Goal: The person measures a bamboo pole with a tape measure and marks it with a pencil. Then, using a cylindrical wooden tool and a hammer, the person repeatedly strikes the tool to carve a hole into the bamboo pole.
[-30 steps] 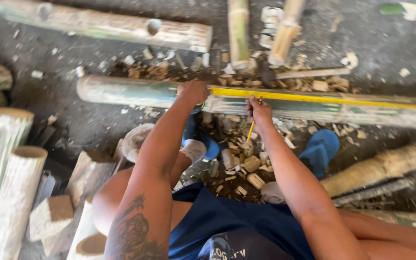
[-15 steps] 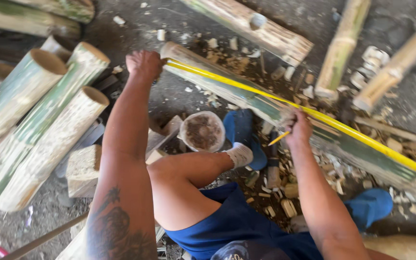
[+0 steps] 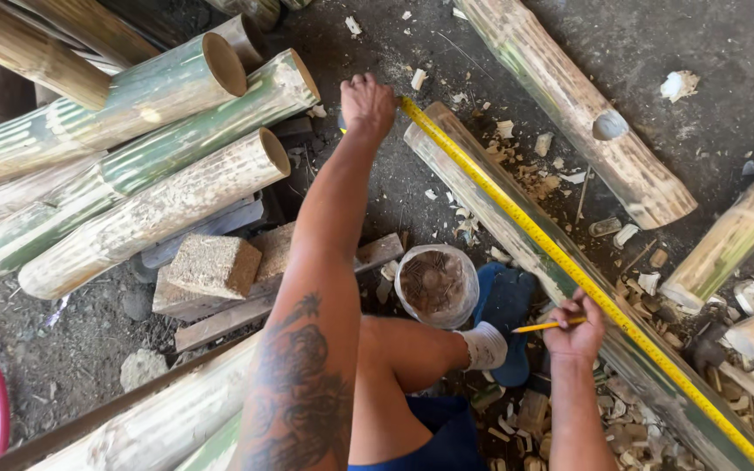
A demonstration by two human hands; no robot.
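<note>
- Yellow tape measure (image 3: pixel 560 262) lies stretched along the bamboo pole (image 3: pixel 517 235) in front of you, running from the pole's near-left end down toward the lower right.
- Your left hand (image 3: pixel 366 103) is closed in a fist at that end of the pole, pinning the tape's start there.
- Your right hand (image 3: pixel 576 330) rests against the pole partway along, fingers pinched around a yellow pencil (image 3: pixel 544 327) whose tip points away from the tape.
- Progress, as judged: the tape is laid and held taut; no pencil mark is visible on the pole beside your right hand, so marking appears not yet done.
- Containers: a round tub (image 3: pixel 436 284) stands just left of the pole, by your socked foot (image 3: pixel 484 345); it holds brownish chips or shavings, the kind not clear.
- A stack of cut bamboo (image 3: pixel 159 148) lies well left of the pole, and offcuts (image 3: pixel 647 279) litter the ground on its right.
</note>
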